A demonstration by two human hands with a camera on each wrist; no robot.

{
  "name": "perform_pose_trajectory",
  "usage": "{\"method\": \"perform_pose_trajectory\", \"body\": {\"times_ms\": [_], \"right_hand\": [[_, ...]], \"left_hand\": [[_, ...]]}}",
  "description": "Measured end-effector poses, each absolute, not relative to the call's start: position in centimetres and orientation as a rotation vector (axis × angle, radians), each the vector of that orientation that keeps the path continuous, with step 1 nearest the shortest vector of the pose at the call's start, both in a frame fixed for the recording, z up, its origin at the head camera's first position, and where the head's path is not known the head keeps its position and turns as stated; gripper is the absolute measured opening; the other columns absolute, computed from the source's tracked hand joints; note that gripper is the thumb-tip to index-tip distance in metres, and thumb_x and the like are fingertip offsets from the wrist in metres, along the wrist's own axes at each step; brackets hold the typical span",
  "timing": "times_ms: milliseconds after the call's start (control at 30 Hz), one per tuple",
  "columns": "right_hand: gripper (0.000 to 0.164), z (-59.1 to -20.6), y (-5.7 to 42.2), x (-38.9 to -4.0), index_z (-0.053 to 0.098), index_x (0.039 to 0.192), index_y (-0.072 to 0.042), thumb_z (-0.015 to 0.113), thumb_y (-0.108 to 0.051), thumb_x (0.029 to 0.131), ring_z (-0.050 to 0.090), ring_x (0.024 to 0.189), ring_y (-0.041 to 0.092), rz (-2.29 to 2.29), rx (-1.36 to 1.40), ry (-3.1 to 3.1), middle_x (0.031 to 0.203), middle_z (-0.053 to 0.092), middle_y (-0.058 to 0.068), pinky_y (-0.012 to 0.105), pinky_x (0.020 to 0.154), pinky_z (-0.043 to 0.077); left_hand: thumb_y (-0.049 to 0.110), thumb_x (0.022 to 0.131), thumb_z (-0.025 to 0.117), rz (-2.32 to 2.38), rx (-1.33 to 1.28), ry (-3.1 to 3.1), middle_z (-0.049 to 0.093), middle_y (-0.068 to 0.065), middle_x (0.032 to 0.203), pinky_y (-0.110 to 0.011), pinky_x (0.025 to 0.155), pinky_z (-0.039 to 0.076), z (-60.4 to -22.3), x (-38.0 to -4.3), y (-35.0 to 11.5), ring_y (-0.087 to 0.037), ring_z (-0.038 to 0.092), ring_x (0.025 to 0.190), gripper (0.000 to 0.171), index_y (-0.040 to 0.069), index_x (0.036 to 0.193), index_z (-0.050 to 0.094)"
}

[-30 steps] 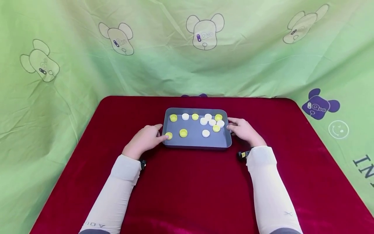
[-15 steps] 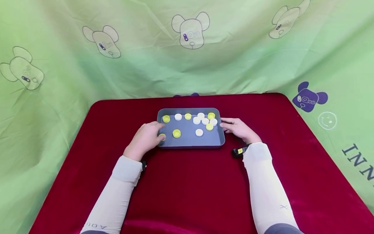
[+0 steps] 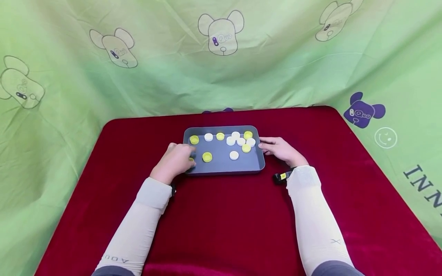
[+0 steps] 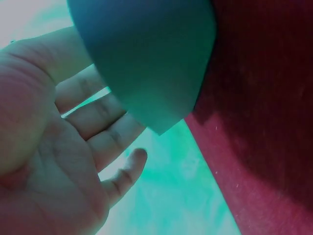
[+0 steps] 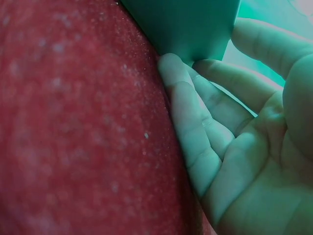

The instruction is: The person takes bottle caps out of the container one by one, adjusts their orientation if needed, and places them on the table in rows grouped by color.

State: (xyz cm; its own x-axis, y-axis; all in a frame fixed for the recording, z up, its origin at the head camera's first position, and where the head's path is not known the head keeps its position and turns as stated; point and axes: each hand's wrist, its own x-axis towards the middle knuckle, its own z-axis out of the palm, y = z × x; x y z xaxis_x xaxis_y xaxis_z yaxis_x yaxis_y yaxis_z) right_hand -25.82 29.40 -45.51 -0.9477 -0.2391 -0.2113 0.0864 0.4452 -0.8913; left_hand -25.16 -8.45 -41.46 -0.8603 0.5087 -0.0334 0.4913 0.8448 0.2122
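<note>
A grey rectangular tray (image 3: pixel 221 167) lies on the red cloth, holding several yellow and white bottle caps. My left hand (image 3: pixel 173 160) reaches over its left rim, index finger and thumb parted above the inside. Under the thumb, a yellow cap (image 3: pixel 191 159) at the near left corner is mostly hidden. In the left wrist view the other fingers (image 4: pixel 100 115) extend outside the tray wall (image 4: pixel 156 73). My right hand (image 3: pixel 281 150) rests at the right end, fingers relaxed. Its fingertips (image 5: pixel 172 66) are right at the wall's outer face in the right wrist view.
White caps (image 3: pixel 241 142) cluster in the tray's far right part. A yellow cap (image 3: pixel 207 157) and a white cap (image 3: pixel 234 155) lie nearer the front. The red cloth (image 3: pixel 224 222) covers the table, with green printed curtains (image 3: pixel 165 84) behind and beside it.
My left hand has moved from the tray's left edge to over its inside, covering more of the corner cap. The right hand stays at the right wall. The head view has shifted.
</note>
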Motion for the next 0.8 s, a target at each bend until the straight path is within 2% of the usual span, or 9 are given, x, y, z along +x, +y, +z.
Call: {"method": "perform_pose_trajectory", "body": {"times_ms": [233, 400, 800], "right_hand": [[0.057, -45.61, 29.39, -25.90, 0.045, 0.145, -0.003, 0.063, -0.026, 0.096, 0.065, 0.098, 0.023, -1.499, -0.123, 2.403, 0.118, 0.064, 0.019, 0.036, 0.087, 0.051], [0.057, -45.79, 29.22, -25.87, 0.044, 0.145, -0.002, 0.062, -0.026, 0.096, 0.065, 0.098, 0.020, -1.501, -0.134, 2.394, 0.118, 0.065, 0.020, 0.036, 0.087, 0.051], [0.057, -45.65, 29.28, -25.91, 0.045, 0.144, -0.003, 0.063, -0.025, 0.095, 0.065, 0.099, 0.022, -1.519, -0.116, 2.386, 0.115, 0.066, 0.018, 0.033, 0.085, 0.052]], "left_hand": [[0.009, 0.080, 0.070, 0.255, 0.781, 2.960, 0.057, 0.005, 0.063, -0.048, 0.086, 0.027, -42.00, -25.04, -8.20, -0.015, 0.054, 0.064, 0.004, 0.014, 0.082, 0.071], [0.003, 0.079, 0.063, 0.216, 0.779, 2.953, 0.050, 0.004, 0.052, -0.047, 0.085, 0.026, -42.22, -24.89, -8.14, -0.016, 0.050, 0.056, 0.019, 0.016, 0.065, 0.061], [-0.001, 0.079, 0.063, 0.240, 0.782, 2.916, 0.049, 0.002, 0.051, -0.045, 0.082, 0.027, -42.53, -25.01, -7.93, -0.016, 0.049, 0.054, 0.025, 0.015, 0.061, 0.058]]}}
